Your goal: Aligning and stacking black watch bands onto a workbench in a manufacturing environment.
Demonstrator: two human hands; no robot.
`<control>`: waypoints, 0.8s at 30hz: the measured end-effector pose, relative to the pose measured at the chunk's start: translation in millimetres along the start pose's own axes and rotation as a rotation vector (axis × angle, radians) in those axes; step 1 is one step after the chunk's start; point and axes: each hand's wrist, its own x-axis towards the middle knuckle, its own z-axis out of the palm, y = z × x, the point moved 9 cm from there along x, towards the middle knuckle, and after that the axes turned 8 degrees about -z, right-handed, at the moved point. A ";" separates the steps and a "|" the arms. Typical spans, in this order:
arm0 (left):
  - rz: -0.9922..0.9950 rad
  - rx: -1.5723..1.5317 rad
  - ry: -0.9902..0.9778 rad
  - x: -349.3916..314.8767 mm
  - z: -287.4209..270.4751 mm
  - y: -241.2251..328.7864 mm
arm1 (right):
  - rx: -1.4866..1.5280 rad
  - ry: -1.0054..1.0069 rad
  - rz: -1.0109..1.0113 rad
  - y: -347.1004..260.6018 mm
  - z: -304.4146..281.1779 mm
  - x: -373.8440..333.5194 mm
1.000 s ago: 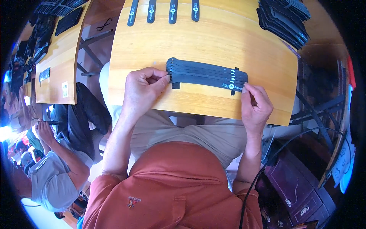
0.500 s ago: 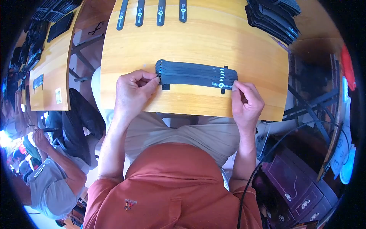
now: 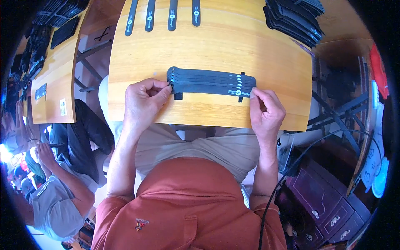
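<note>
A fanned stack of black straps (image 3: 210,81) lies flat across the near half of a yellow wooden table (image 3: 216,46), its long side running left to right, with each strap set slightly behind the one before it so that their rounded left ends step back in a row. The left hand (image 3: 143,103) rests on the table at the stack's left end, its thumb and forefinger pinched shut on the tip of the nearest strap. The right hand (image 3: 266,111) sits at the right end, its fingers curled and its fingertips (image 3: 253,95) pressed on the edge of the stack there — whether they clamp a strap or only push down on it, I cannot tell. Small white marks show near the right end of the straps. Along the far edge of the table four single black straps (image 3: 161,16) lie side by side, pointing away, and at the far right corner sits a pile of black straps (image 3: 293,18). To the left stands a second wooden table (image 3: 56,89) bearing dark items, and below it another person in a grey shirt (image 3: 54,200) sits with an arm bent.
</note>
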 end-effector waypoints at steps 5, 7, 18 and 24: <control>0.004 -0.007 -0.001 0.1 0.5 -0.4 | -0.010 -0.003 -0.002 -0.1 -0.2 0.1; 0.000 0.022 0.010 -0.6 0.2 1.6 | -0.011 -0.005 -0.003 -0.5 -0.2 0.2; 0.028 0.039 0.025 -0.1 -1.2 0.7 | 0.002 0.000 0.025 0.9 0.4 0.4; 0.051 0.044 0.022 0.7 0.1 0.5 | 0.010 -0.016 0.029 1.3 -0.7 2.4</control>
